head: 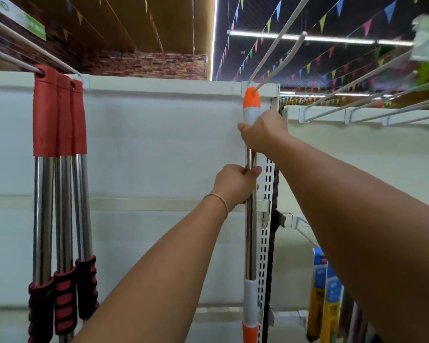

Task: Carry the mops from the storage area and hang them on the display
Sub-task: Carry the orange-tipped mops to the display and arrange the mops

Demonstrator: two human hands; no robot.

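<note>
- Your right hand (pixel 264 132) sits just right of centre in the frame, its fingers wrapped round the upper grip of the mop handle (pixel 250 219), right below the orange tip (pixel 250 99).
- Your left hand (pixel 235 185) is lower, near the middle of the frame, fingers clasped round the handle's shiny metal shaft; a thin band circles that wrist.
- The mop handle stands upright against the white back panel (pixel 146 144), beside a slotted upright (pixel 266 219). Its orange tip is at the base of a white display hook (pixel 278 45) that runs toward the upper right; the hook wire appears to pass through the tip's hole.
- At the left of the frame, three red-capped handles (pixel 60 115) hang side by side from another hook (pixel 15 55), chrome shafts and red-and-black grips below.
- In the lower right corner you see blue-and-yellow packaged goods (pixel 326 293).
- Coloured bunting (pixel 332 18) and strip lights cross the ceiling at the top right.
</note>
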